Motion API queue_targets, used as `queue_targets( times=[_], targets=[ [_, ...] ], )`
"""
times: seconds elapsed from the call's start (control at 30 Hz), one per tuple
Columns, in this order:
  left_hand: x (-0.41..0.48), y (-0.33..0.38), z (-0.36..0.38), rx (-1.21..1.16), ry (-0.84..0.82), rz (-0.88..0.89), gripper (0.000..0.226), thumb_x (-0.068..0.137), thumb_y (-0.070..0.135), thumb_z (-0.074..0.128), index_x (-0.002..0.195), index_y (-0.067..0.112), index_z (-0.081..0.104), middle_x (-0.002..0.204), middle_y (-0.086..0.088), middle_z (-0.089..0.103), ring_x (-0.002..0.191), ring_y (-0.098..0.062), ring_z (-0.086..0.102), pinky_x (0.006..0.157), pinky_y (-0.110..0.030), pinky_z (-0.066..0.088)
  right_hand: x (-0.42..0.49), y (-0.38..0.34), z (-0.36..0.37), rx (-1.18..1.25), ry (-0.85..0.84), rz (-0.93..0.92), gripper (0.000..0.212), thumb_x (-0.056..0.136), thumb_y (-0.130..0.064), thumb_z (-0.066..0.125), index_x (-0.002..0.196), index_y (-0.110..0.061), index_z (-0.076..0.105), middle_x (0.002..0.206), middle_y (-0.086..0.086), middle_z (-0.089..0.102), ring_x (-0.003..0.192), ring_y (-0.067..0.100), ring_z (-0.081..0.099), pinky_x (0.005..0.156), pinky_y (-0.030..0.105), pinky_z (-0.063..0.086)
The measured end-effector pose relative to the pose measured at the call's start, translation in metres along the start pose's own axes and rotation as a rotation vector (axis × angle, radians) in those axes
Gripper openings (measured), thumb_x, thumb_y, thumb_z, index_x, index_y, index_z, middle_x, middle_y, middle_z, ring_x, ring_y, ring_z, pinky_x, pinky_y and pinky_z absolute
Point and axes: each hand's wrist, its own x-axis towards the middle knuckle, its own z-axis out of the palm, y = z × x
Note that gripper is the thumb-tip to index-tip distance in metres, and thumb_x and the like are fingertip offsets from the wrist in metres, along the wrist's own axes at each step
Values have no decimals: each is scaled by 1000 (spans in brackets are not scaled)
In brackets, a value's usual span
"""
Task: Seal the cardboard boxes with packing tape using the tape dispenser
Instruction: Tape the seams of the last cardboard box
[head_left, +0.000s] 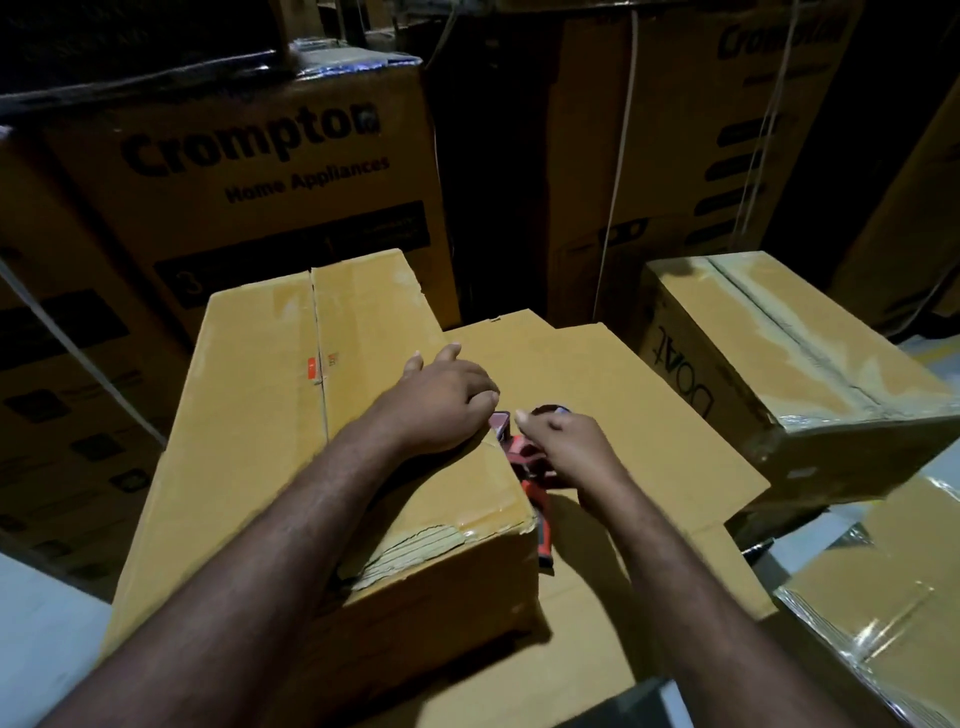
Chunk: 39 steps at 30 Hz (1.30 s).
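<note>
Left hand (441, 400) is down on top of the big cardboard box (260, 415), right at the top's right edge, about midway along it. The outer fingers lie straight on the lid, while the ones at the edge are bent over it, and I can't tell whether they pinch anything. Clear tape glints along that edge and down at the near right corner, where the top layer of cardboard is torn and ragged.

Right hand (566, 452) has its fingers wrapped round the red tape dispenser (537, 512), gripping it firmly. The dispenser sits tight against the box's right side wall, just below the top edge and above the flat cardboard sheet (623, 389) the box stands on. Its long axis runs along that wall. The handle comes back toward the person, ending by the near right corner, and the head points away, up at the edge beside the left hand. The dark roll peeks out just past the right knuckles.

To the right, by the sheet's far right corner, a smaller taped box (779, 338) lies tilted. Tall Crompton cartons (249, 171) stand beyond the far edge
</note>
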Motion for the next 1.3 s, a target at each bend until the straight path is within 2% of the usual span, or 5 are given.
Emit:
queue_targets(
  times=[0.17,0.43,0.7,1.07,1.3],
  targets=[
    [0,-13,10,-41,82,18,50,100,49,29,130,31,64,149,12,49,153,-13,9,123,-54,3,10,66,29,-485,131,278,30,84,-45,63,96,-17,65,89,3,68,75,21,63,61,28,48],
    [-2,-13,11,-109,136,15,49,96,50,32,127,32,66,145,15,52,152,-10,13,123,-50,3,13,70,32,283,24,407,18,82,-6,60,98,0,59,75,17,63,61,29,65,56,39,54],
    [-14,-3,-19,-948,477,-347,16,99,24,62,108,19,75,103,-1,75,93,-11,72,91,-35,58,-18,-42,-42,-131,171,-61,34,92,-28,66,117,-16,46,97,4,62,74,14,64,46,26,51],
    [-49,-44,-111,-1720,151,-312,76,100,67,33,132,2,54,117,-27,70,109,-40,69,107,-59,45,-98,-142,19,-405,243,-617,55,91,-38,65,139,-35,39,104,-24,43,87,2,55,55,4,44],
    [-67,-101,-124,-1970,85,-446,81,90,70,53,121,-5,61,110,-27,71,96,-41,73,85,-56,58,-99,-157,80,-398,324,-688,58,87,-34,69,139,-25,44,111,-16,46,92,9,53,63,7,43]
  ],
)
